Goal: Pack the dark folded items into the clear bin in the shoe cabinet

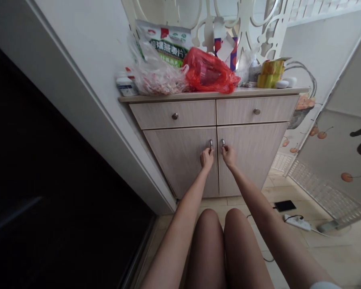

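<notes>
In front of me stands a light wood-grain cabinet with two drawers above two closed doors. My left hand (207, 157) is closed on the lower part of the metal handle (211, 143) of the left cabinet door (180, 156). On the right cabinet door (252, 152), my right hand (228, 155) pinches the matching handle (223, 142) from below. Both drawers are shut; the left one has a round knob (175, 116), and so does the right one (256, 112).
On the cabinet top (210, 95) lie a red plastic bag (209, 70), a clear bag (159, 76), a printed food pouch (168, 42), a white bottle (126, 86) and yellow tape rolls (270, 73). A phone (284, 206) and a power strip (297, 222) rest on the floor at right.
</notes>
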Tool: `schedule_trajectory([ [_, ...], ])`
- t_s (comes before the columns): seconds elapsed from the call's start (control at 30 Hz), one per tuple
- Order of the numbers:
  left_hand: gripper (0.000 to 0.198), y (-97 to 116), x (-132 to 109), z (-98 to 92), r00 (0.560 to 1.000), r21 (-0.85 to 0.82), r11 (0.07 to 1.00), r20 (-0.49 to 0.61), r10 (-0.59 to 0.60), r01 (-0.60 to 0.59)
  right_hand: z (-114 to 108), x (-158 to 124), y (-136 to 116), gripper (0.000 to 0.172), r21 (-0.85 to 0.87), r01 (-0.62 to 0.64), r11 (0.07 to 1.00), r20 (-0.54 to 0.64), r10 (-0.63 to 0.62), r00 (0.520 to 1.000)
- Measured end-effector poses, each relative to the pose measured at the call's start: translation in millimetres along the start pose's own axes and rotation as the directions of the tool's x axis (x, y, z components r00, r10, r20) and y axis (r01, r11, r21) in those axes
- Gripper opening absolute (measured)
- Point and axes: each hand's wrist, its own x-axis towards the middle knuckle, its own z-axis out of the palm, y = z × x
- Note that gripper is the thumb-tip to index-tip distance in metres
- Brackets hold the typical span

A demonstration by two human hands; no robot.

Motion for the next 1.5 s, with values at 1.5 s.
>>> schedule_trajectory([
  [1.5,0.03,-130,-201,-197.1,0.773,0.192,0.953,-0.558,0.301,-0.233,-247,-187,25,0.044,-0.256,0.155,0.954,-0.301,-0.231,0.925],
])
